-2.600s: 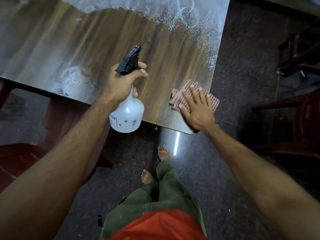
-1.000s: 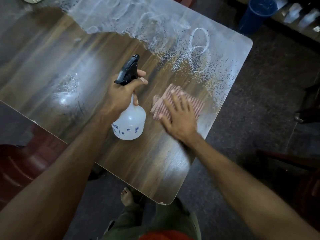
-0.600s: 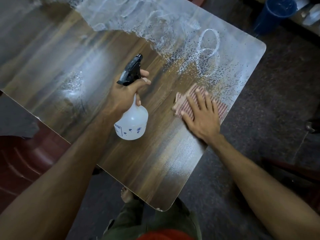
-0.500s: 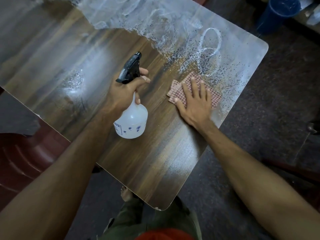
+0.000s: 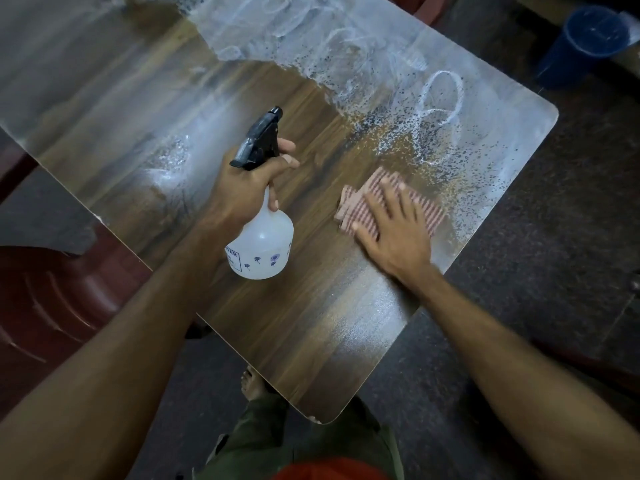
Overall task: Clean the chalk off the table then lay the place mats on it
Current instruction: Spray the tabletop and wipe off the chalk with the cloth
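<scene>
Across the far half of the table a pale band of chalk runs to the right-hand corner, speckled with spray droplets, with a looped scribble showing clearly; the near half shows bare dark wood grain with a faint dried haze. At the near edge of that chalky band lies the checked cloth, folded flat, and the right hand presses on top of it, palm down, fingers straight and slightly spread, blurred as if mid-stroke. To wipe well from here, I would judge it best to keep the whole palm bearing on the cloth, work in overlapping passes into the wetted chalk toward the far right corner, and turn the cloth to a fresh face once it loads, since smearing wet chalk would leave a film like the haze nearer the body. The right forearm reaches in from the lower right, wrist low. The left hand holds the spray bottle upright above the table's middle, fingers curled round its neck below the black trigger head, nozzle pointing away. No place mats are in view. A blue bucket stands on the dark floor beyond the corner.
</scene>
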